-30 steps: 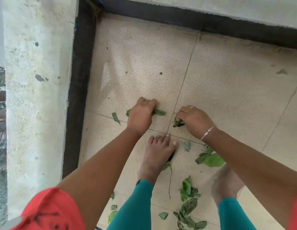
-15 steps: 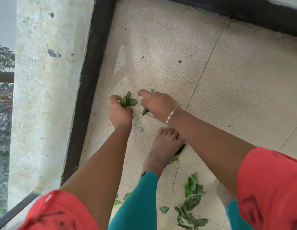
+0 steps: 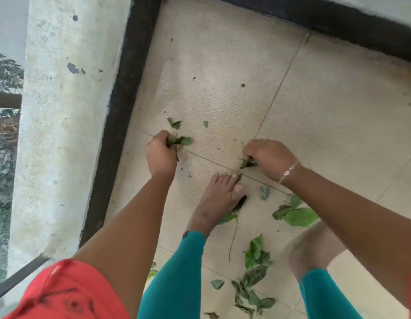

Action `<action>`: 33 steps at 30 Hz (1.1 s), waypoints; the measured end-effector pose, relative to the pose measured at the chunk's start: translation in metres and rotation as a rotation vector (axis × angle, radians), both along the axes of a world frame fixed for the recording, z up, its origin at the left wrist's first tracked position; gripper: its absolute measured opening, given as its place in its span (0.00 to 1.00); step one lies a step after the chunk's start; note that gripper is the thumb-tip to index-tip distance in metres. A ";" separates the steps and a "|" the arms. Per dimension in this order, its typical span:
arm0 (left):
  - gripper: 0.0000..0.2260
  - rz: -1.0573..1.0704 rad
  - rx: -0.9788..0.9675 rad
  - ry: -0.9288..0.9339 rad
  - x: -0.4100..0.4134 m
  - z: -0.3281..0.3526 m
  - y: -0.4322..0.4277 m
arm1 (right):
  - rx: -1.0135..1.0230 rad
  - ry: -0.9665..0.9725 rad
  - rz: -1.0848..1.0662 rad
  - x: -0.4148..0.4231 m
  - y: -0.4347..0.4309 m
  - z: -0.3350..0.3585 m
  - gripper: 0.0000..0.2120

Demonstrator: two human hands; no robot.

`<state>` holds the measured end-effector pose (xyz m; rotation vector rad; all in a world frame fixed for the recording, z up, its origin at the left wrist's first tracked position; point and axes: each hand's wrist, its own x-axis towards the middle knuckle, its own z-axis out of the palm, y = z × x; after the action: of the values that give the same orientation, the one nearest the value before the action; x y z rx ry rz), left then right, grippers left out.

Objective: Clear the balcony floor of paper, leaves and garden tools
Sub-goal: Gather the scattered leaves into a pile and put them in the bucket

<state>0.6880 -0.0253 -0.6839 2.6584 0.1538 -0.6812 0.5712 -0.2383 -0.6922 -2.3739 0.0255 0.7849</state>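
Low down, both hands (image 3: 160,155) (image 3: 270,158) clutch leaves (image 3: 180,141).

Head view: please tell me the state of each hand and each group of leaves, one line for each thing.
left hand: shut on a bunch of leaves.
right hand: fingers closed on leaves at the floor.
two small leaves beyond the left hand: loose on the floor.
leaf pile between the legs: loose on the floor.

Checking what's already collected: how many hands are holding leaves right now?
2. The left hand grips a bunch of leaves near the black skirting; the right hand pinches a leaf just ahead of the bare foot.
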 end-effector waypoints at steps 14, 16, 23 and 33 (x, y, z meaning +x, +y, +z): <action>0.06 -0.156 0.084 0.063 0.039 -0.010 -0.021 | -0.176 -0.099 0.239 -0.090 0.022 -0.002 0.17; 0.06 -0.140 0.049 0.082 0.035 -0.004 -0.022 | -0.187 0.003 0.166 -0.092 0.014 -0.002 0.14; 0.03 -0.147 0.004 0.092 -0.007 0.007 -0.017 | -0.122 0.039 0.545 -0.125 0.015 0.003 0.12; 0.05 -0.080 -0.113 0.154 -0.028 0.035 -0.049 | -0.211 -0.059 0.434 -0.120 0.030 -0.001 0.07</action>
<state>0.6603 -0.0739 -0.6487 2.5149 0.0493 -0.8941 0.4507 -0.2084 -0.6927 -2.6411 -0.4671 0.9481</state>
